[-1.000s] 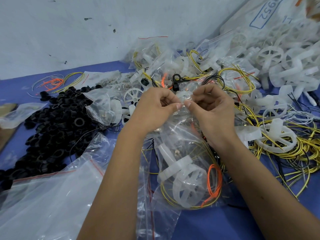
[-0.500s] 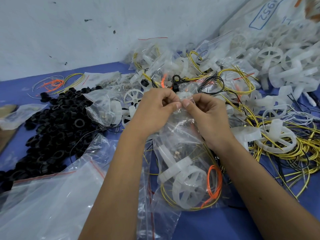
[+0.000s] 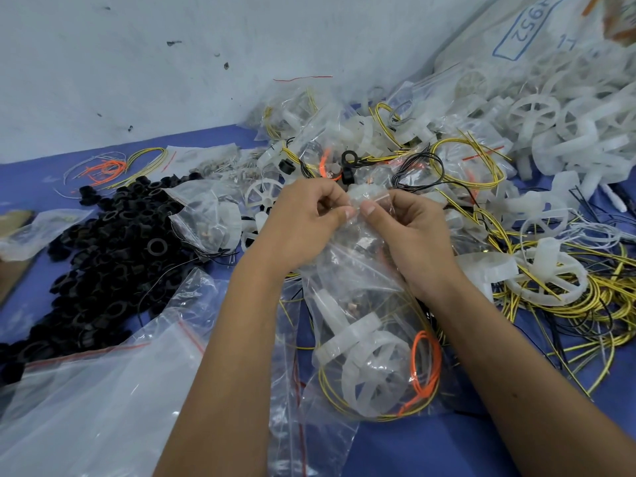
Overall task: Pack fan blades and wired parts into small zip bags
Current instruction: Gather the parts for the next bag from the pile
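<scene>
Worktop: blue, set against a white wall.
Left hand: fingers curled, thumb and forefinger pinching the zip bag's top edge.
Right hand: mirrors the left, pinching the same edge, thumbs nearly touching.
Zip bag: between both forearms, long axis running from the hands toward the viewer, mouth at the far end.
Contents: white fan blade, orange wire and yellow wire at the near end.

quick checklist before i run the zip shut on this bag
1. Both hands on the mouth: left hand and right hand pinch the top of the zip bag: ok.
2. Fan blade inside: ok.
3. Orange wire and yellow wire coiled inside: ok.
4. No wire across the zip strip: cannot tell.
5. Zip halves aligned: cannot tell, fingers cover them.
</scene>
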The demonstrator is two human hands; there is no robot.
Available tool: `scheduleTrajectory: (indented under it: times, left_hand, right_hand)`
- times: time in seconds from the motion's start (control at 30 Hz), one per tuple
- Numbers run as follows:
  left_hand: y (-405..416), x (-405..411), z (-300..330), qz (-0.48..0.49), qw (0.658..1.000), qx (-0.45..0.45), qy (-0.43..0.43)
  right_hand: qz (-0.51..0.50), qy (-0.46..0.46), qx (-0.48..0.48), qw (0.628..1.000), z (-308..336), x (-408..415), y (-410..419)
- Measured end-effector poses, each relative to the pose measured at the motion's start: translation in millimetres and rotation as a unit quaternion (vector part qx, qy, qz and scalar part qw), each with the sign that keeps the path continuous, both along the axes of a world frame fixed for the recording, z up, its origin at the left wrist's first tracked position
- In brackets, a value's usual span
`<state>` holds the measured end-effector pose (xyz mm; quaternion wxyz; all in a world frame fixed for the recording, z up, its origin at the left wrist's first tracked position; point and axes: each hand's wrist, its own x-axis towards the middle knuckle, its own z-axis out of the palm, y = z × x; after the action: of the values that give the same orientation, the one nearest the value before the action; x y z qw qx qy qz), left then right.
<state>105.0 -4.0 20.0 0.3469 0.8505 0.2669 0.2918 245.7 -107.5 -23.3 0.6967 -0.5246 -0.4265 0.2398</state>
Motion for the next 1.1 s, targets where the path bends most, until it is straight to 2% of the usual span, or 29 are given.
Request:
scheduleTrajectory:
  times: [0.43,0.63,0.83,1.1]
  left_hand:
    - [-4.8,0.3,3.7,0.000,1.000,0.006,0.022]
    - [-4.6,0.5,3.1,0.020,1.000,0.022,0.003]
    - [1.5,-6.0,-0.1,0.008,1.000,-0.004,-0.006]
    - [1.3,-6.4,0.7,-0.005,1.000,0.016,0.003]
  right_hand:
    - [-0.026,-0.078,-0.007,0.997,-4.6,2.3,4.9]
    - [0.007,-0.030,0.007,1.000,-3.9,1.3,2.2]
    - [-0.010,-0.026,0.022,0.999,-1.9,-1.5,2.5]
    - [-0.005,-0.028,0.022,0.999,-2.1,-1.6,1.7]
